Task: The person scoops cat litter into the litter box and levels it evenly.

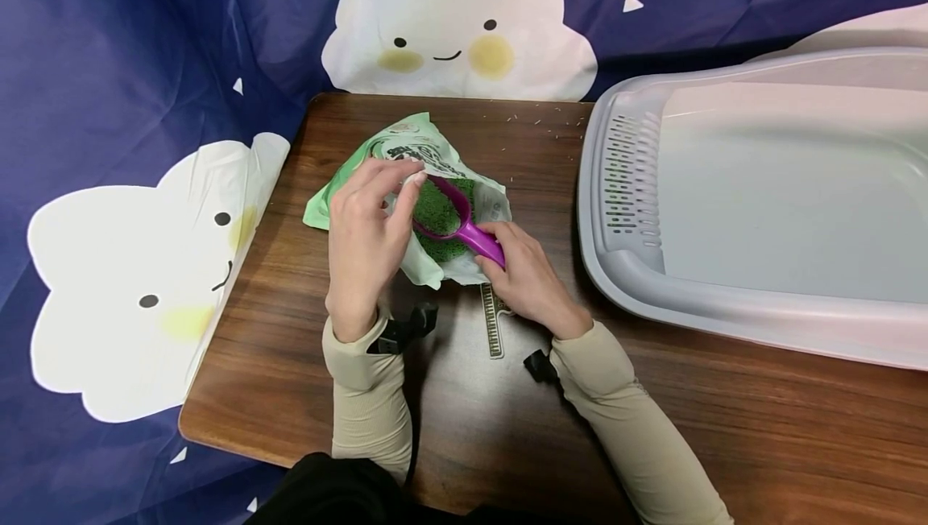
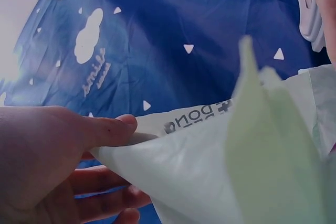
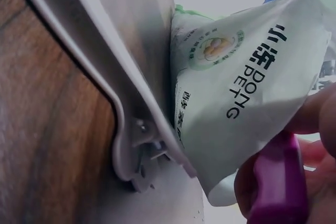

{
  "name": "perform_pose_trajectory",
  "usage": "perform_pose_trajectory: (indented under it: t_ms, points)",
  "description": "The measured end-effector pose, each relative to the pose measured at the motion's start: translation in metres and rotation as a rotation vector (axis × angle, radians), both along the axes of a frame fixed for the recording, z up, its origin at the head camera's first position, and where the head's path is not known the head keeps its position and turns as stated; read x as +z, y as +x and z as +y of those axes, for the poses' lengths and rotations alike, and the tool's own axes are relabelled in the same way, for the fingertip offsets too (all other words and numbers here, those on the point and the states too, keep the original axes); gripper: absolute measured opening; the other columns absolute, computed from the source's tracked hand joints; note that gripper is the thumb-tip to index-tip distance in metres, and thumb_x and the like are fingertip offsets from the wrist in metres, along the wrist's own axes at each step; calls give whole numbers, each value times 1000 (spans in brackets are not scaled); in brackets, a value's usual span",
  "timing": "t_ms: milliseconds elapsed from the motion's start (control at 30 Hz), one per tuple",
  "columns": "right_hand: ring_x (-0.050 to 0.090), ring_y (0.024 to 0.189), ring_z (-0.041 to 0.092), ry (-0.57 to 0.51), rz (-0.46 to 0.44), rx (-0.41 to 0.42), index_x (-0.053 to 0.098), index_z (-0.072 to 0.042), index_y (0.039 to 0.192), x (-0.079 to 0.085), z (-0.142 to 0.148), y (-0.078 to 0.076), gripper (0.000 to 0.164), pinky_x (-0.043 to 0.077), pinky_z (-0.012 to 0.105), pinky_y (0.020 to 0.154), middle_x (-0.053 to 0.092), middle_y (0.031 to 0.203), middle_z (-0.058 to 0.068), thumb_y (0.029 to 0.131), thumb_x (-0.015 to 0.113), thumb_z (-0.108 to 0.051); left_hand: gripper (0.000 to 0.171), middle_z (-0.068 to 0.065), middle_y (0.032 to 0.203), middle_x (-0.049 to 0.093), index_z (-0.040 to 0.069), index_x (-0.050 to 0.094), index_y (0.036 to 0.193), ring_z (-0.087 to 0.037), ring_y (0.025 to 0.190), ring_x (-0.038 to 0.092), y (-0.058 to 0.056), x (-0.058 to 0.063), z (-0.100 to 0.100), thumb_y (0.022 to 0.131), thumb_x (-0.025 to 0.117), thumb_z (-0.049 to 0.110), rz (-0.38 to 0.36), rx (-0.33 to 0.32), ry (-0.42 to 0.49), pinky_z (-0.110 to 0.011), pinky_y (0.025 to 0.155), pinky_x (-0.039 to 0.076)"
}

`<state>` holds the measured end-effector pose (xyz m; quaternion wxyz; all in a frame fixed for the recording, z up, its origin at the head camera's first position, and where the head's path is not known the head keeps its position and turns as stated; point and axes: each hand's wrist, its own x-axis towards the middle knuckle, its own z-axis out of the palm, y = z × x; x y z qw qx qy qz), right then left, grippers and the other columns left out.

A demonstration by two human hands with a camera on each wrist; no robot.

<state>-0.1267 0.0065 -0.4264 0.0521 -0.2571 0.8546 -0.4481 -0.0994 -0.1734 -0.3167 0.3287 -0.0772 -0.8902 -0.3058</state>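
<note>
A pale green and white printed bag (image 3: 247,77) stands with its mouth spread, and green pellets (image 1: 444,247) fill the inside. My left hand (image 1: 366,227) pinches the bag's edge between thumb and fingers at the left of the mouth, as the left wrist view also shows. With my right hand (image 1: 525,271) I grip the handle of a purple scoop (image 1: 482,243). The scoop's bowl lies inside the bag among the pellets, its far end partly hidden behind my left fingers. A long metal clip (image 1: 494,328) lies on the table just in front of the bag.
To the right stands a large grey litter box (image 1: 725,307) with a slotted panel (image 1: 625,175) at its left end. Small pale bits (image 1: 538,122) are scattered over the wooden table (image 1: 268,364) behind the bag. A blue cloth (image 1: 181,50) with clouds hangs behind.
</note>
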Motion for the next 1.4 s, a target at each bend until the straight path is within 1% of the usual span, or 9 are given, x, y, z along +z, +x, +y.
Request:
perform_pose_trajectory:
  t_ms: [133,233,433,533,800,933,1067,1267,1400]
  points:
    - [58,86,26,14,-23,5,54,-6,129,4,3,0,42,49,37,72,61,107,12,89,66,-12,19,-10,98,73,4,76,98,-16,72,60,0,1,0,94,63,18,5,-2,2,-26,60,41]
    - [57,83,25,48,-30,8,54,-8,129,9,7,0,42,47,35,68,61,105,11,89,66,-12,19,-10,98,73,4,76,99,-16,72,59,0,0,-1,94,63,18,6,-2,-2,-24,61,39]
    - [54,75,22,159,7,18,54,-11,128,21,17,1,38,42,32,61,60,99,7,91,63,-18,18,-10,97,73,4,76,98,-16,71,58,0,-1,-1,93,64,17,11,0,8,-23,61,38]
    - [51,73,20,187,13,22,55,-12,127,27,22,2,36,39,32,59,59,94,5,92,62,-20,18,-10,96,73,4,76,98,-16,71,58,-1,-1,-1,93,65,18,14,-3,11,-23,61,38]
    - [51,72,19,180,14,4,60,-14,121,42,37,7,33,39,31,59,59,88,2,89,66,-21,18,-10,96,73,4,76,98,-16,71,58,-1,-3,0,93,64,17,11,-9,18,-23,61,37]
    - [51,72,19,177,-15,-5,61,-14,119,47,45,8,35,39,31,60,60,88,3,86,71,-19,18,-10,97,73,4,76,98,-16,71,58,-1,-3,0,93,64,17,7,-8,20,-23,61,38]
    - [51,74,20,172,-30,7,62,-12,118,52,53,11,37,40,31,62,62,89,4,83,74,-16,18,-9,97,73,4,76,98,-16,71,57,0,-3,0,93,64,17,-1,-3,20,-22,61,38]
    - [49,69,19,202,16,37,64,-12,116,61,69,16,33,38,30,60,61,84,3,85,74,-21,18,-8,96,73,5,76,99,-14,71,56,0,-3,-1,94,64,18,-4,-1,18,-21,61,37]
    - [47,66,17,220,52,48,64,-14,116,69,77,18,32,37,29,58,60,81,2,85,73,-18,19,-8,95,73,5,76,99,-14,71,56,0,-1,-1,94,64,18,-4,-1,19,-21,61,37]
